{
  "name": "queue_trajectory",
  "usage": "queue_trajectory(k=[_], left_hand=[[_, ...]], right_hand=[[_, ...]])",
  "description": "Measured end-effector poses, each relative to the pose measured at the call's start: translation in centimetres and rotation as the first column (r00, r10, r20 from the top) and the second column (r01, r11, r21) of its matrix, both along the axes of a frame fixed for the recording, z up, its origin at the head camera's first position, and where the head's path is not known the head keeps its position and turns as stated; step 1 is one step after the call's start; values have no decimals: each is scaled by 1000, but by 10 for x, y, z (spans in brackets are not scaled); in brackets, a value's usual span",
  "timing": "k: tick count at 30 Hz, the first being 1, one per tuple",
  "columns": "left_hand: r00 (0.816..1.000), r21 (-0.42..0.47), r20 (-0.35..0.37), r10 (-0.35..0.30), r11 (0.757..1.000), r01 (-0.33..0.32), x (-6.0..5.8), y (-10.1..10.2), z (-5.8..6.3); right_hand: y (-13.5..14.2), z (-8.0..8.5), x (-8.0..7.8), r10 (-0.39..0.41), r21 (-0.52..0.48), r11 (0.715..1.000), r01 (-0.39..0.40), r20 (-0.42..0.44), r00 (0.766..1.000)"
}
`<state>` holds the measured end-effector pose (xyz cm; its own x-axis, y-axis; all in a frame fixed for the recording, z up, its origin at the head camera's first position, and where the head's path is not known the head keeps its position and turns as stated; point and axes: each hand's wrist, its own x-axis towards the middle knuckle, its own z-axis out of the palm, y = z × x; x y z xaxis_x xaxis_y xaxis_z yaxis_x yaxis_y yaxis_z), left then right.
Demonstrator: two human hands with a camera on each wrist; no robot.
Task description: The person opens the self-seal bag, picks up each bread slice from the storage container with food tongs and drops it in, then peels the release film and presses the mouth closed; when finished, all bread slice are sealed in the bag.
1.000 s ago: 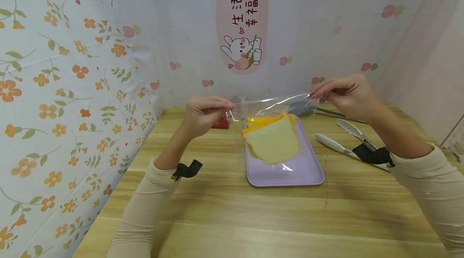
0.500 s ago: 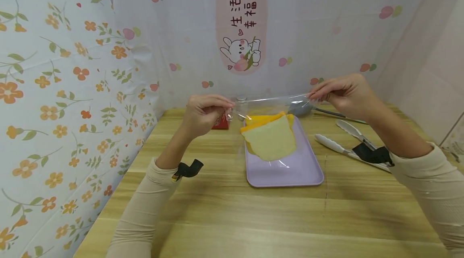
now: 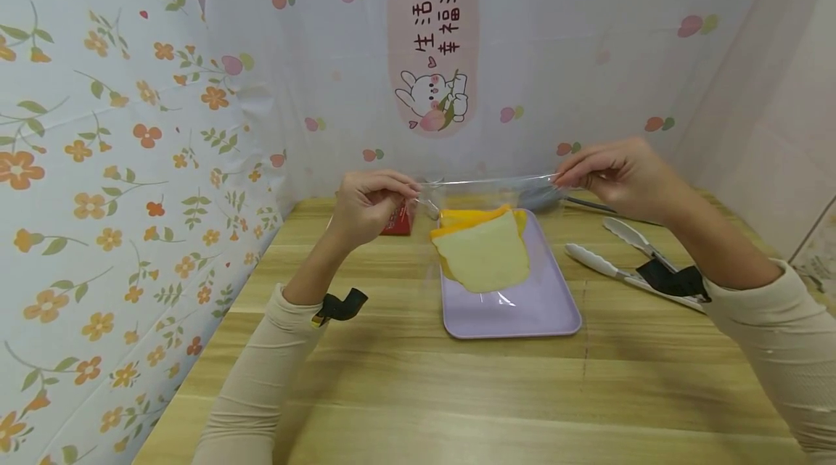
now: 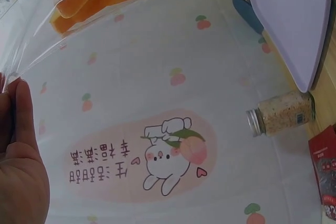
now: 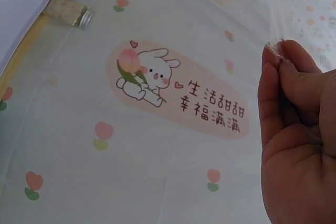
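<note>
A clear plastic bag (image 3: 486, 180) is stretched by its upper edge between my two hands, over the tray. My left hand (image 3: 371, 207) pinches its left corner between thumb and fingers; my right hand (image 3: 617, 175) pinches the right corner. Inside the bag hang bread slices (image 3: 483, 254), pale with orange crust edges, slightly tilted. Their orange edges (image 4: 115, 3) show through the film in the left wrist view. In the right wrist view, crumpled film (image 5: 274, 50) sits between the right thumb and fingertips. Behind the bag lies a lilac tray (image 3: 509, 316), partly covered by the bread.
Tongs (image 3: 627, 276) lie right of the tray, under the right forearm. Behind the tray are a grey-blue utensil (image 3: 542, 198) with a thin handle and a jar with a metal lid (image 4: 283, 114). A red packet (image 3: 398, 223) lies beside the left hand. Patterned curtains surround the table.
The bag's upper edge has been drawn straighter and tauter. The bread inside has swung slightly left. Both hands keep their pinch and have hardly moved.
</note>
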<state>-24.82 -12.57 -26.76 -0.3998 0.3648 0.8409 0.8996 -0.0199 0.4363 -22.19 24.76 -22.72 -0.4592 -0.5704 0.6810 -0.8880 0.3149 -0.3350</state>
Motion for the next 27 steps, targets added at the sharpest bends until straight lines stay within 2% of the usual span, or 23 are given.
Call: queue_trajectory(k=[5, 11, 15, 18, 21, 27], left_hand=[[998, 11, 56, -27, 1000, 27, 1, 0, -1], [994, 34, 90, -59, 998, 56, 2, -1, -4], [989, 45, 117, -88, 996, 83, 3, 0, -5], [987, 43, 140, -83, 996, 78, 5, 1, -6], [988, 36, 148, -48, 998, 43, 6, 2, -8], [992, 18, 120, 25, 999, -27, 6, 7, -9]], right_hand=[[0, -2, -1, 46, 5, 999, -46, 4, 999], [-1, -6, 3, 85, -32, 996, -82, 116, 990], [-5, -6, 4, 39, -76, 997, -29, 139, 990], [-9, -7, 4, -32, -88, 995, 43, 119, 992], [-10, -9, 3, -78, -103, 991, 90, 117, 990], [-10, -9, 4, -118, -131, 983, 130, 96, 988]])
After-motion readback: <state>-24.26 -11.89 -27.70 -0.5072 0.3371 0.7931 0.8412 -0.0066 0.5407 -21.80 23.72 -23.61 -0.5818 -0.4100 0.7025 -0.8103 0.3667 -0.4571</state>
